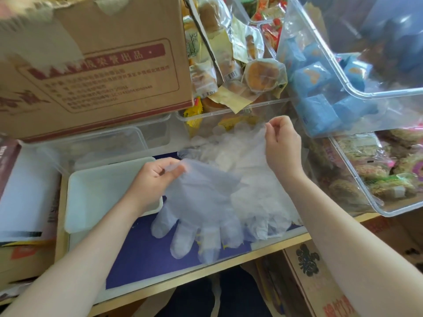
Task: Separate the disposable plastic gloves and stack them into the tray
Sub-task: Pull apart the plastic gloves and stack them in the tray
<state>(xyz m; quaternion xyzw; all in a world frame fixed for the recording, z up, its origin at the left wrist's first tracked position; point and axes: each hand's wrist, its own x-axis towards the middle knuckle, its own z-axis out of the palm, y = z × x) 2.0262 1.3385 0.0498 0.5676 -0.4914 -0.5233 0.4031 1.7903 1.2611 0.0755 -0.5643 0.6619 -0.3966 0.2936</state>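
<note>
A white tray (91,193) sits at the left on the purple worktop (142,255). Just right of it, the left hand (155,177) pinches the cuff of a clear plastic glove (201,207), its grip narrow. Farther right, the right hand (282,143) pinches film from the heaped gloves (249,179).

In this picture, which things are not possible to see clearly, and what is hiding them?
- Head view: how many gloves are in the pile; the clear sheets overlap.
- Tray near right corner: covered by the left hand.
- What the right hand fingers pinch: film too thin to tell.
- Cardboard box top: cut by the edge.
</note>
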